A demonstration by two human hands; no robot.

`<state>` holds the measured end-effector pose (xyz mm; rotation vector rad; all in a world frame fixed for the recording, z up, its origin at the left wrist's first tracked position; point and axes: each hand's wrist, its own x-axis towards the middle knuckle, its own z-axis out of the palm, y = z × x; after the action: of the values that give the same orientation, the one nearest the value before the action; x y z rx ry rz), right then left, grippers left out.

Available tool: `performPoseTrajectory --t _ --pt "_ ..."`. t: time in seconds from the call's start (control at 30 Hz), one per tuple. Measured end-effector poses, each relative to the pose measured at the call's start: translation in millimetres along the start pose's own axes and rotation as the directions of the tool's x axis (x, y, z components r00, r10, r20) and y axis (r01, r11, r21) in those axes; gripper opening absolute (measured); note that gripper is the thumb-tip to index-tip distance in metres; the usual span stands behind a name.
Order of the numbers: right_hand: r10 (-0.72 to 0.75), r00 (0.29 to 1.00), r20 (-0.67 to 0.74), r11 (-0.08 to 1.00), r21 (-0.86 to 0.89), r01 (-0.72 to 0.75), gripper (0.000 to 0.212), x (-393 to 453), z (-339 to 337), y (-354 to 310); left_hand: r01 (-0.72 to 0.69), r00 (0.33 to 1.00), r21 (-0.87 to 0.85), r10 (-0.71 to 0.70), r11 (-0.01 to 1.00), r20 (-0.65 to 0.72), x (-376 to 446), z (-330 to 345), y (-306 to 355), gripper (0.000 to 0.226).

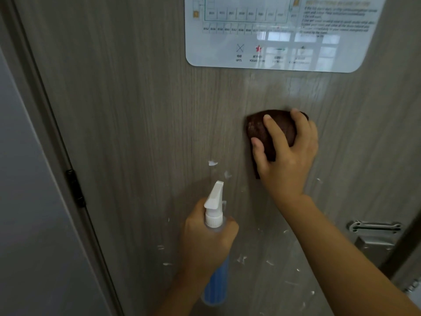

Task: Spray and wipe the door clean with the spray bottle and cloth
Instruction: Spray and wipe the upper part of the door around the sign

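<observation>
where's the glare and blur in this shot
Head view: window glare washes over the evacuation sign, its text soft; wide-angle lens bends the door frame; right hand and cloth fairly sharp; dim, even light.

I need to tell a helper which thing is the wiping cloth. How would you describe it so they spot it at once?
On the grey wood-grain door, look below the white evacuation sign. The cloth is the dark brown wad the right hand presses against the door, the only dark soft thing there.
</observation>
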<state>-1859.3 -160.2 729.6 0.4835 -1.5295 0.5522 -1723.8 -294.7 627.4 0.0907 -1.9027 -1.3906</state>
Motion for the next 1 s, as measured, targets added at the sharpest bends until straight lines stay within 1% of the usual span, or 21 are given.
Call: performPoseTrajectory --t 0.13,0.27,0.33,0.43,0.53,0.67,0.73,0.8,0.87,0.93,1.0 --pt "0.012 1.0 0.0 1.0 -0.004 -0.012 0.038 -0.8 1.5 -1.8 -0.006 1.0 -0.018 0.005 1.0 -0.024 -0.9 -1.7 3.3 0.027" --pt "0.06 0.998 -0.015 0.998 0.0 -0.06 0.042 -10.4 8.9 -9.8 0.033 0.997 -0.045 -0.036 0.998 -0.065 2.8 -13.4 1.6 0.022" --pt "0.058 0.998 0.001 0.998 0.004 -0.058 0.045 -18.8 16.2 -18.4 0.031 0.996 -0.045 -0.034 0.999 -0.084 5.6 -22.7 -0.5 0.022" --pt "-0.017 0.999 0.05 1.0 0.01 0.017 0.049 -34.8 28.6 -35.6 0.03 0.992 -0.035 -0.034 0.999 -0.118 9.3 -35.4 -2.2 0.022" --pt "-0.102 0.986 0.133 0.995 0.008 0.102 0.051 -58.3 38.8 -56.9 0.042 0.987 -0.028 -0.046 0.999 -0.152 13.3 -46.2 -5.8 0.02" --pt "-0.221 0.959 0.177 0.974 -0.001 0.225 0.042 -83.8 36.2 -61.2 0.033 0.991 -0.058 -0.041 0.998 -0.131 17.5 -56.4 -6.9 0.021" --pt "-0.231 0.954 0.19 0.971 -0.018 0.239 0.039 -89.3 25.6 -47.6 0.024 0.992 -0.065 -0.032 0.998 -0.125 19.3 -61.3 -8.0 0.02" --pt "-0.137 0.973 0.187 0.988 -0.045 0.147 0.041 -89.4 14.3 -32.2 0.011 0.991 -0.073 -0.02 0.997 -0.132 21.6 -66.4 -9.6 0.02" --pt "0.022 0.991 0.135 0.999 -0.046 -0.015 0.043 -81.4 9.3 -24.5 0.001 0.991 -0.082 -0.012 0.997 -0.136 24.5 -71.4 -10.7 0.021" --pt "0.175 0.983 0.053 0.985 -0.018 -0.174 0.042 -69.9 14.5 -31.3 -0.02 0.992 -0.091 0.008 0.996 -0.126 27.5 -76.3 -11.3 0.022" --pt "0.279 0.96 -0.008 0.96 0.015 -0.279 0.041 -61.5 27.0 -50.5 -0.05 0.993 -0.09 0.04 0.995 -0.113 31.3 -80.4 -11.9 0.022"
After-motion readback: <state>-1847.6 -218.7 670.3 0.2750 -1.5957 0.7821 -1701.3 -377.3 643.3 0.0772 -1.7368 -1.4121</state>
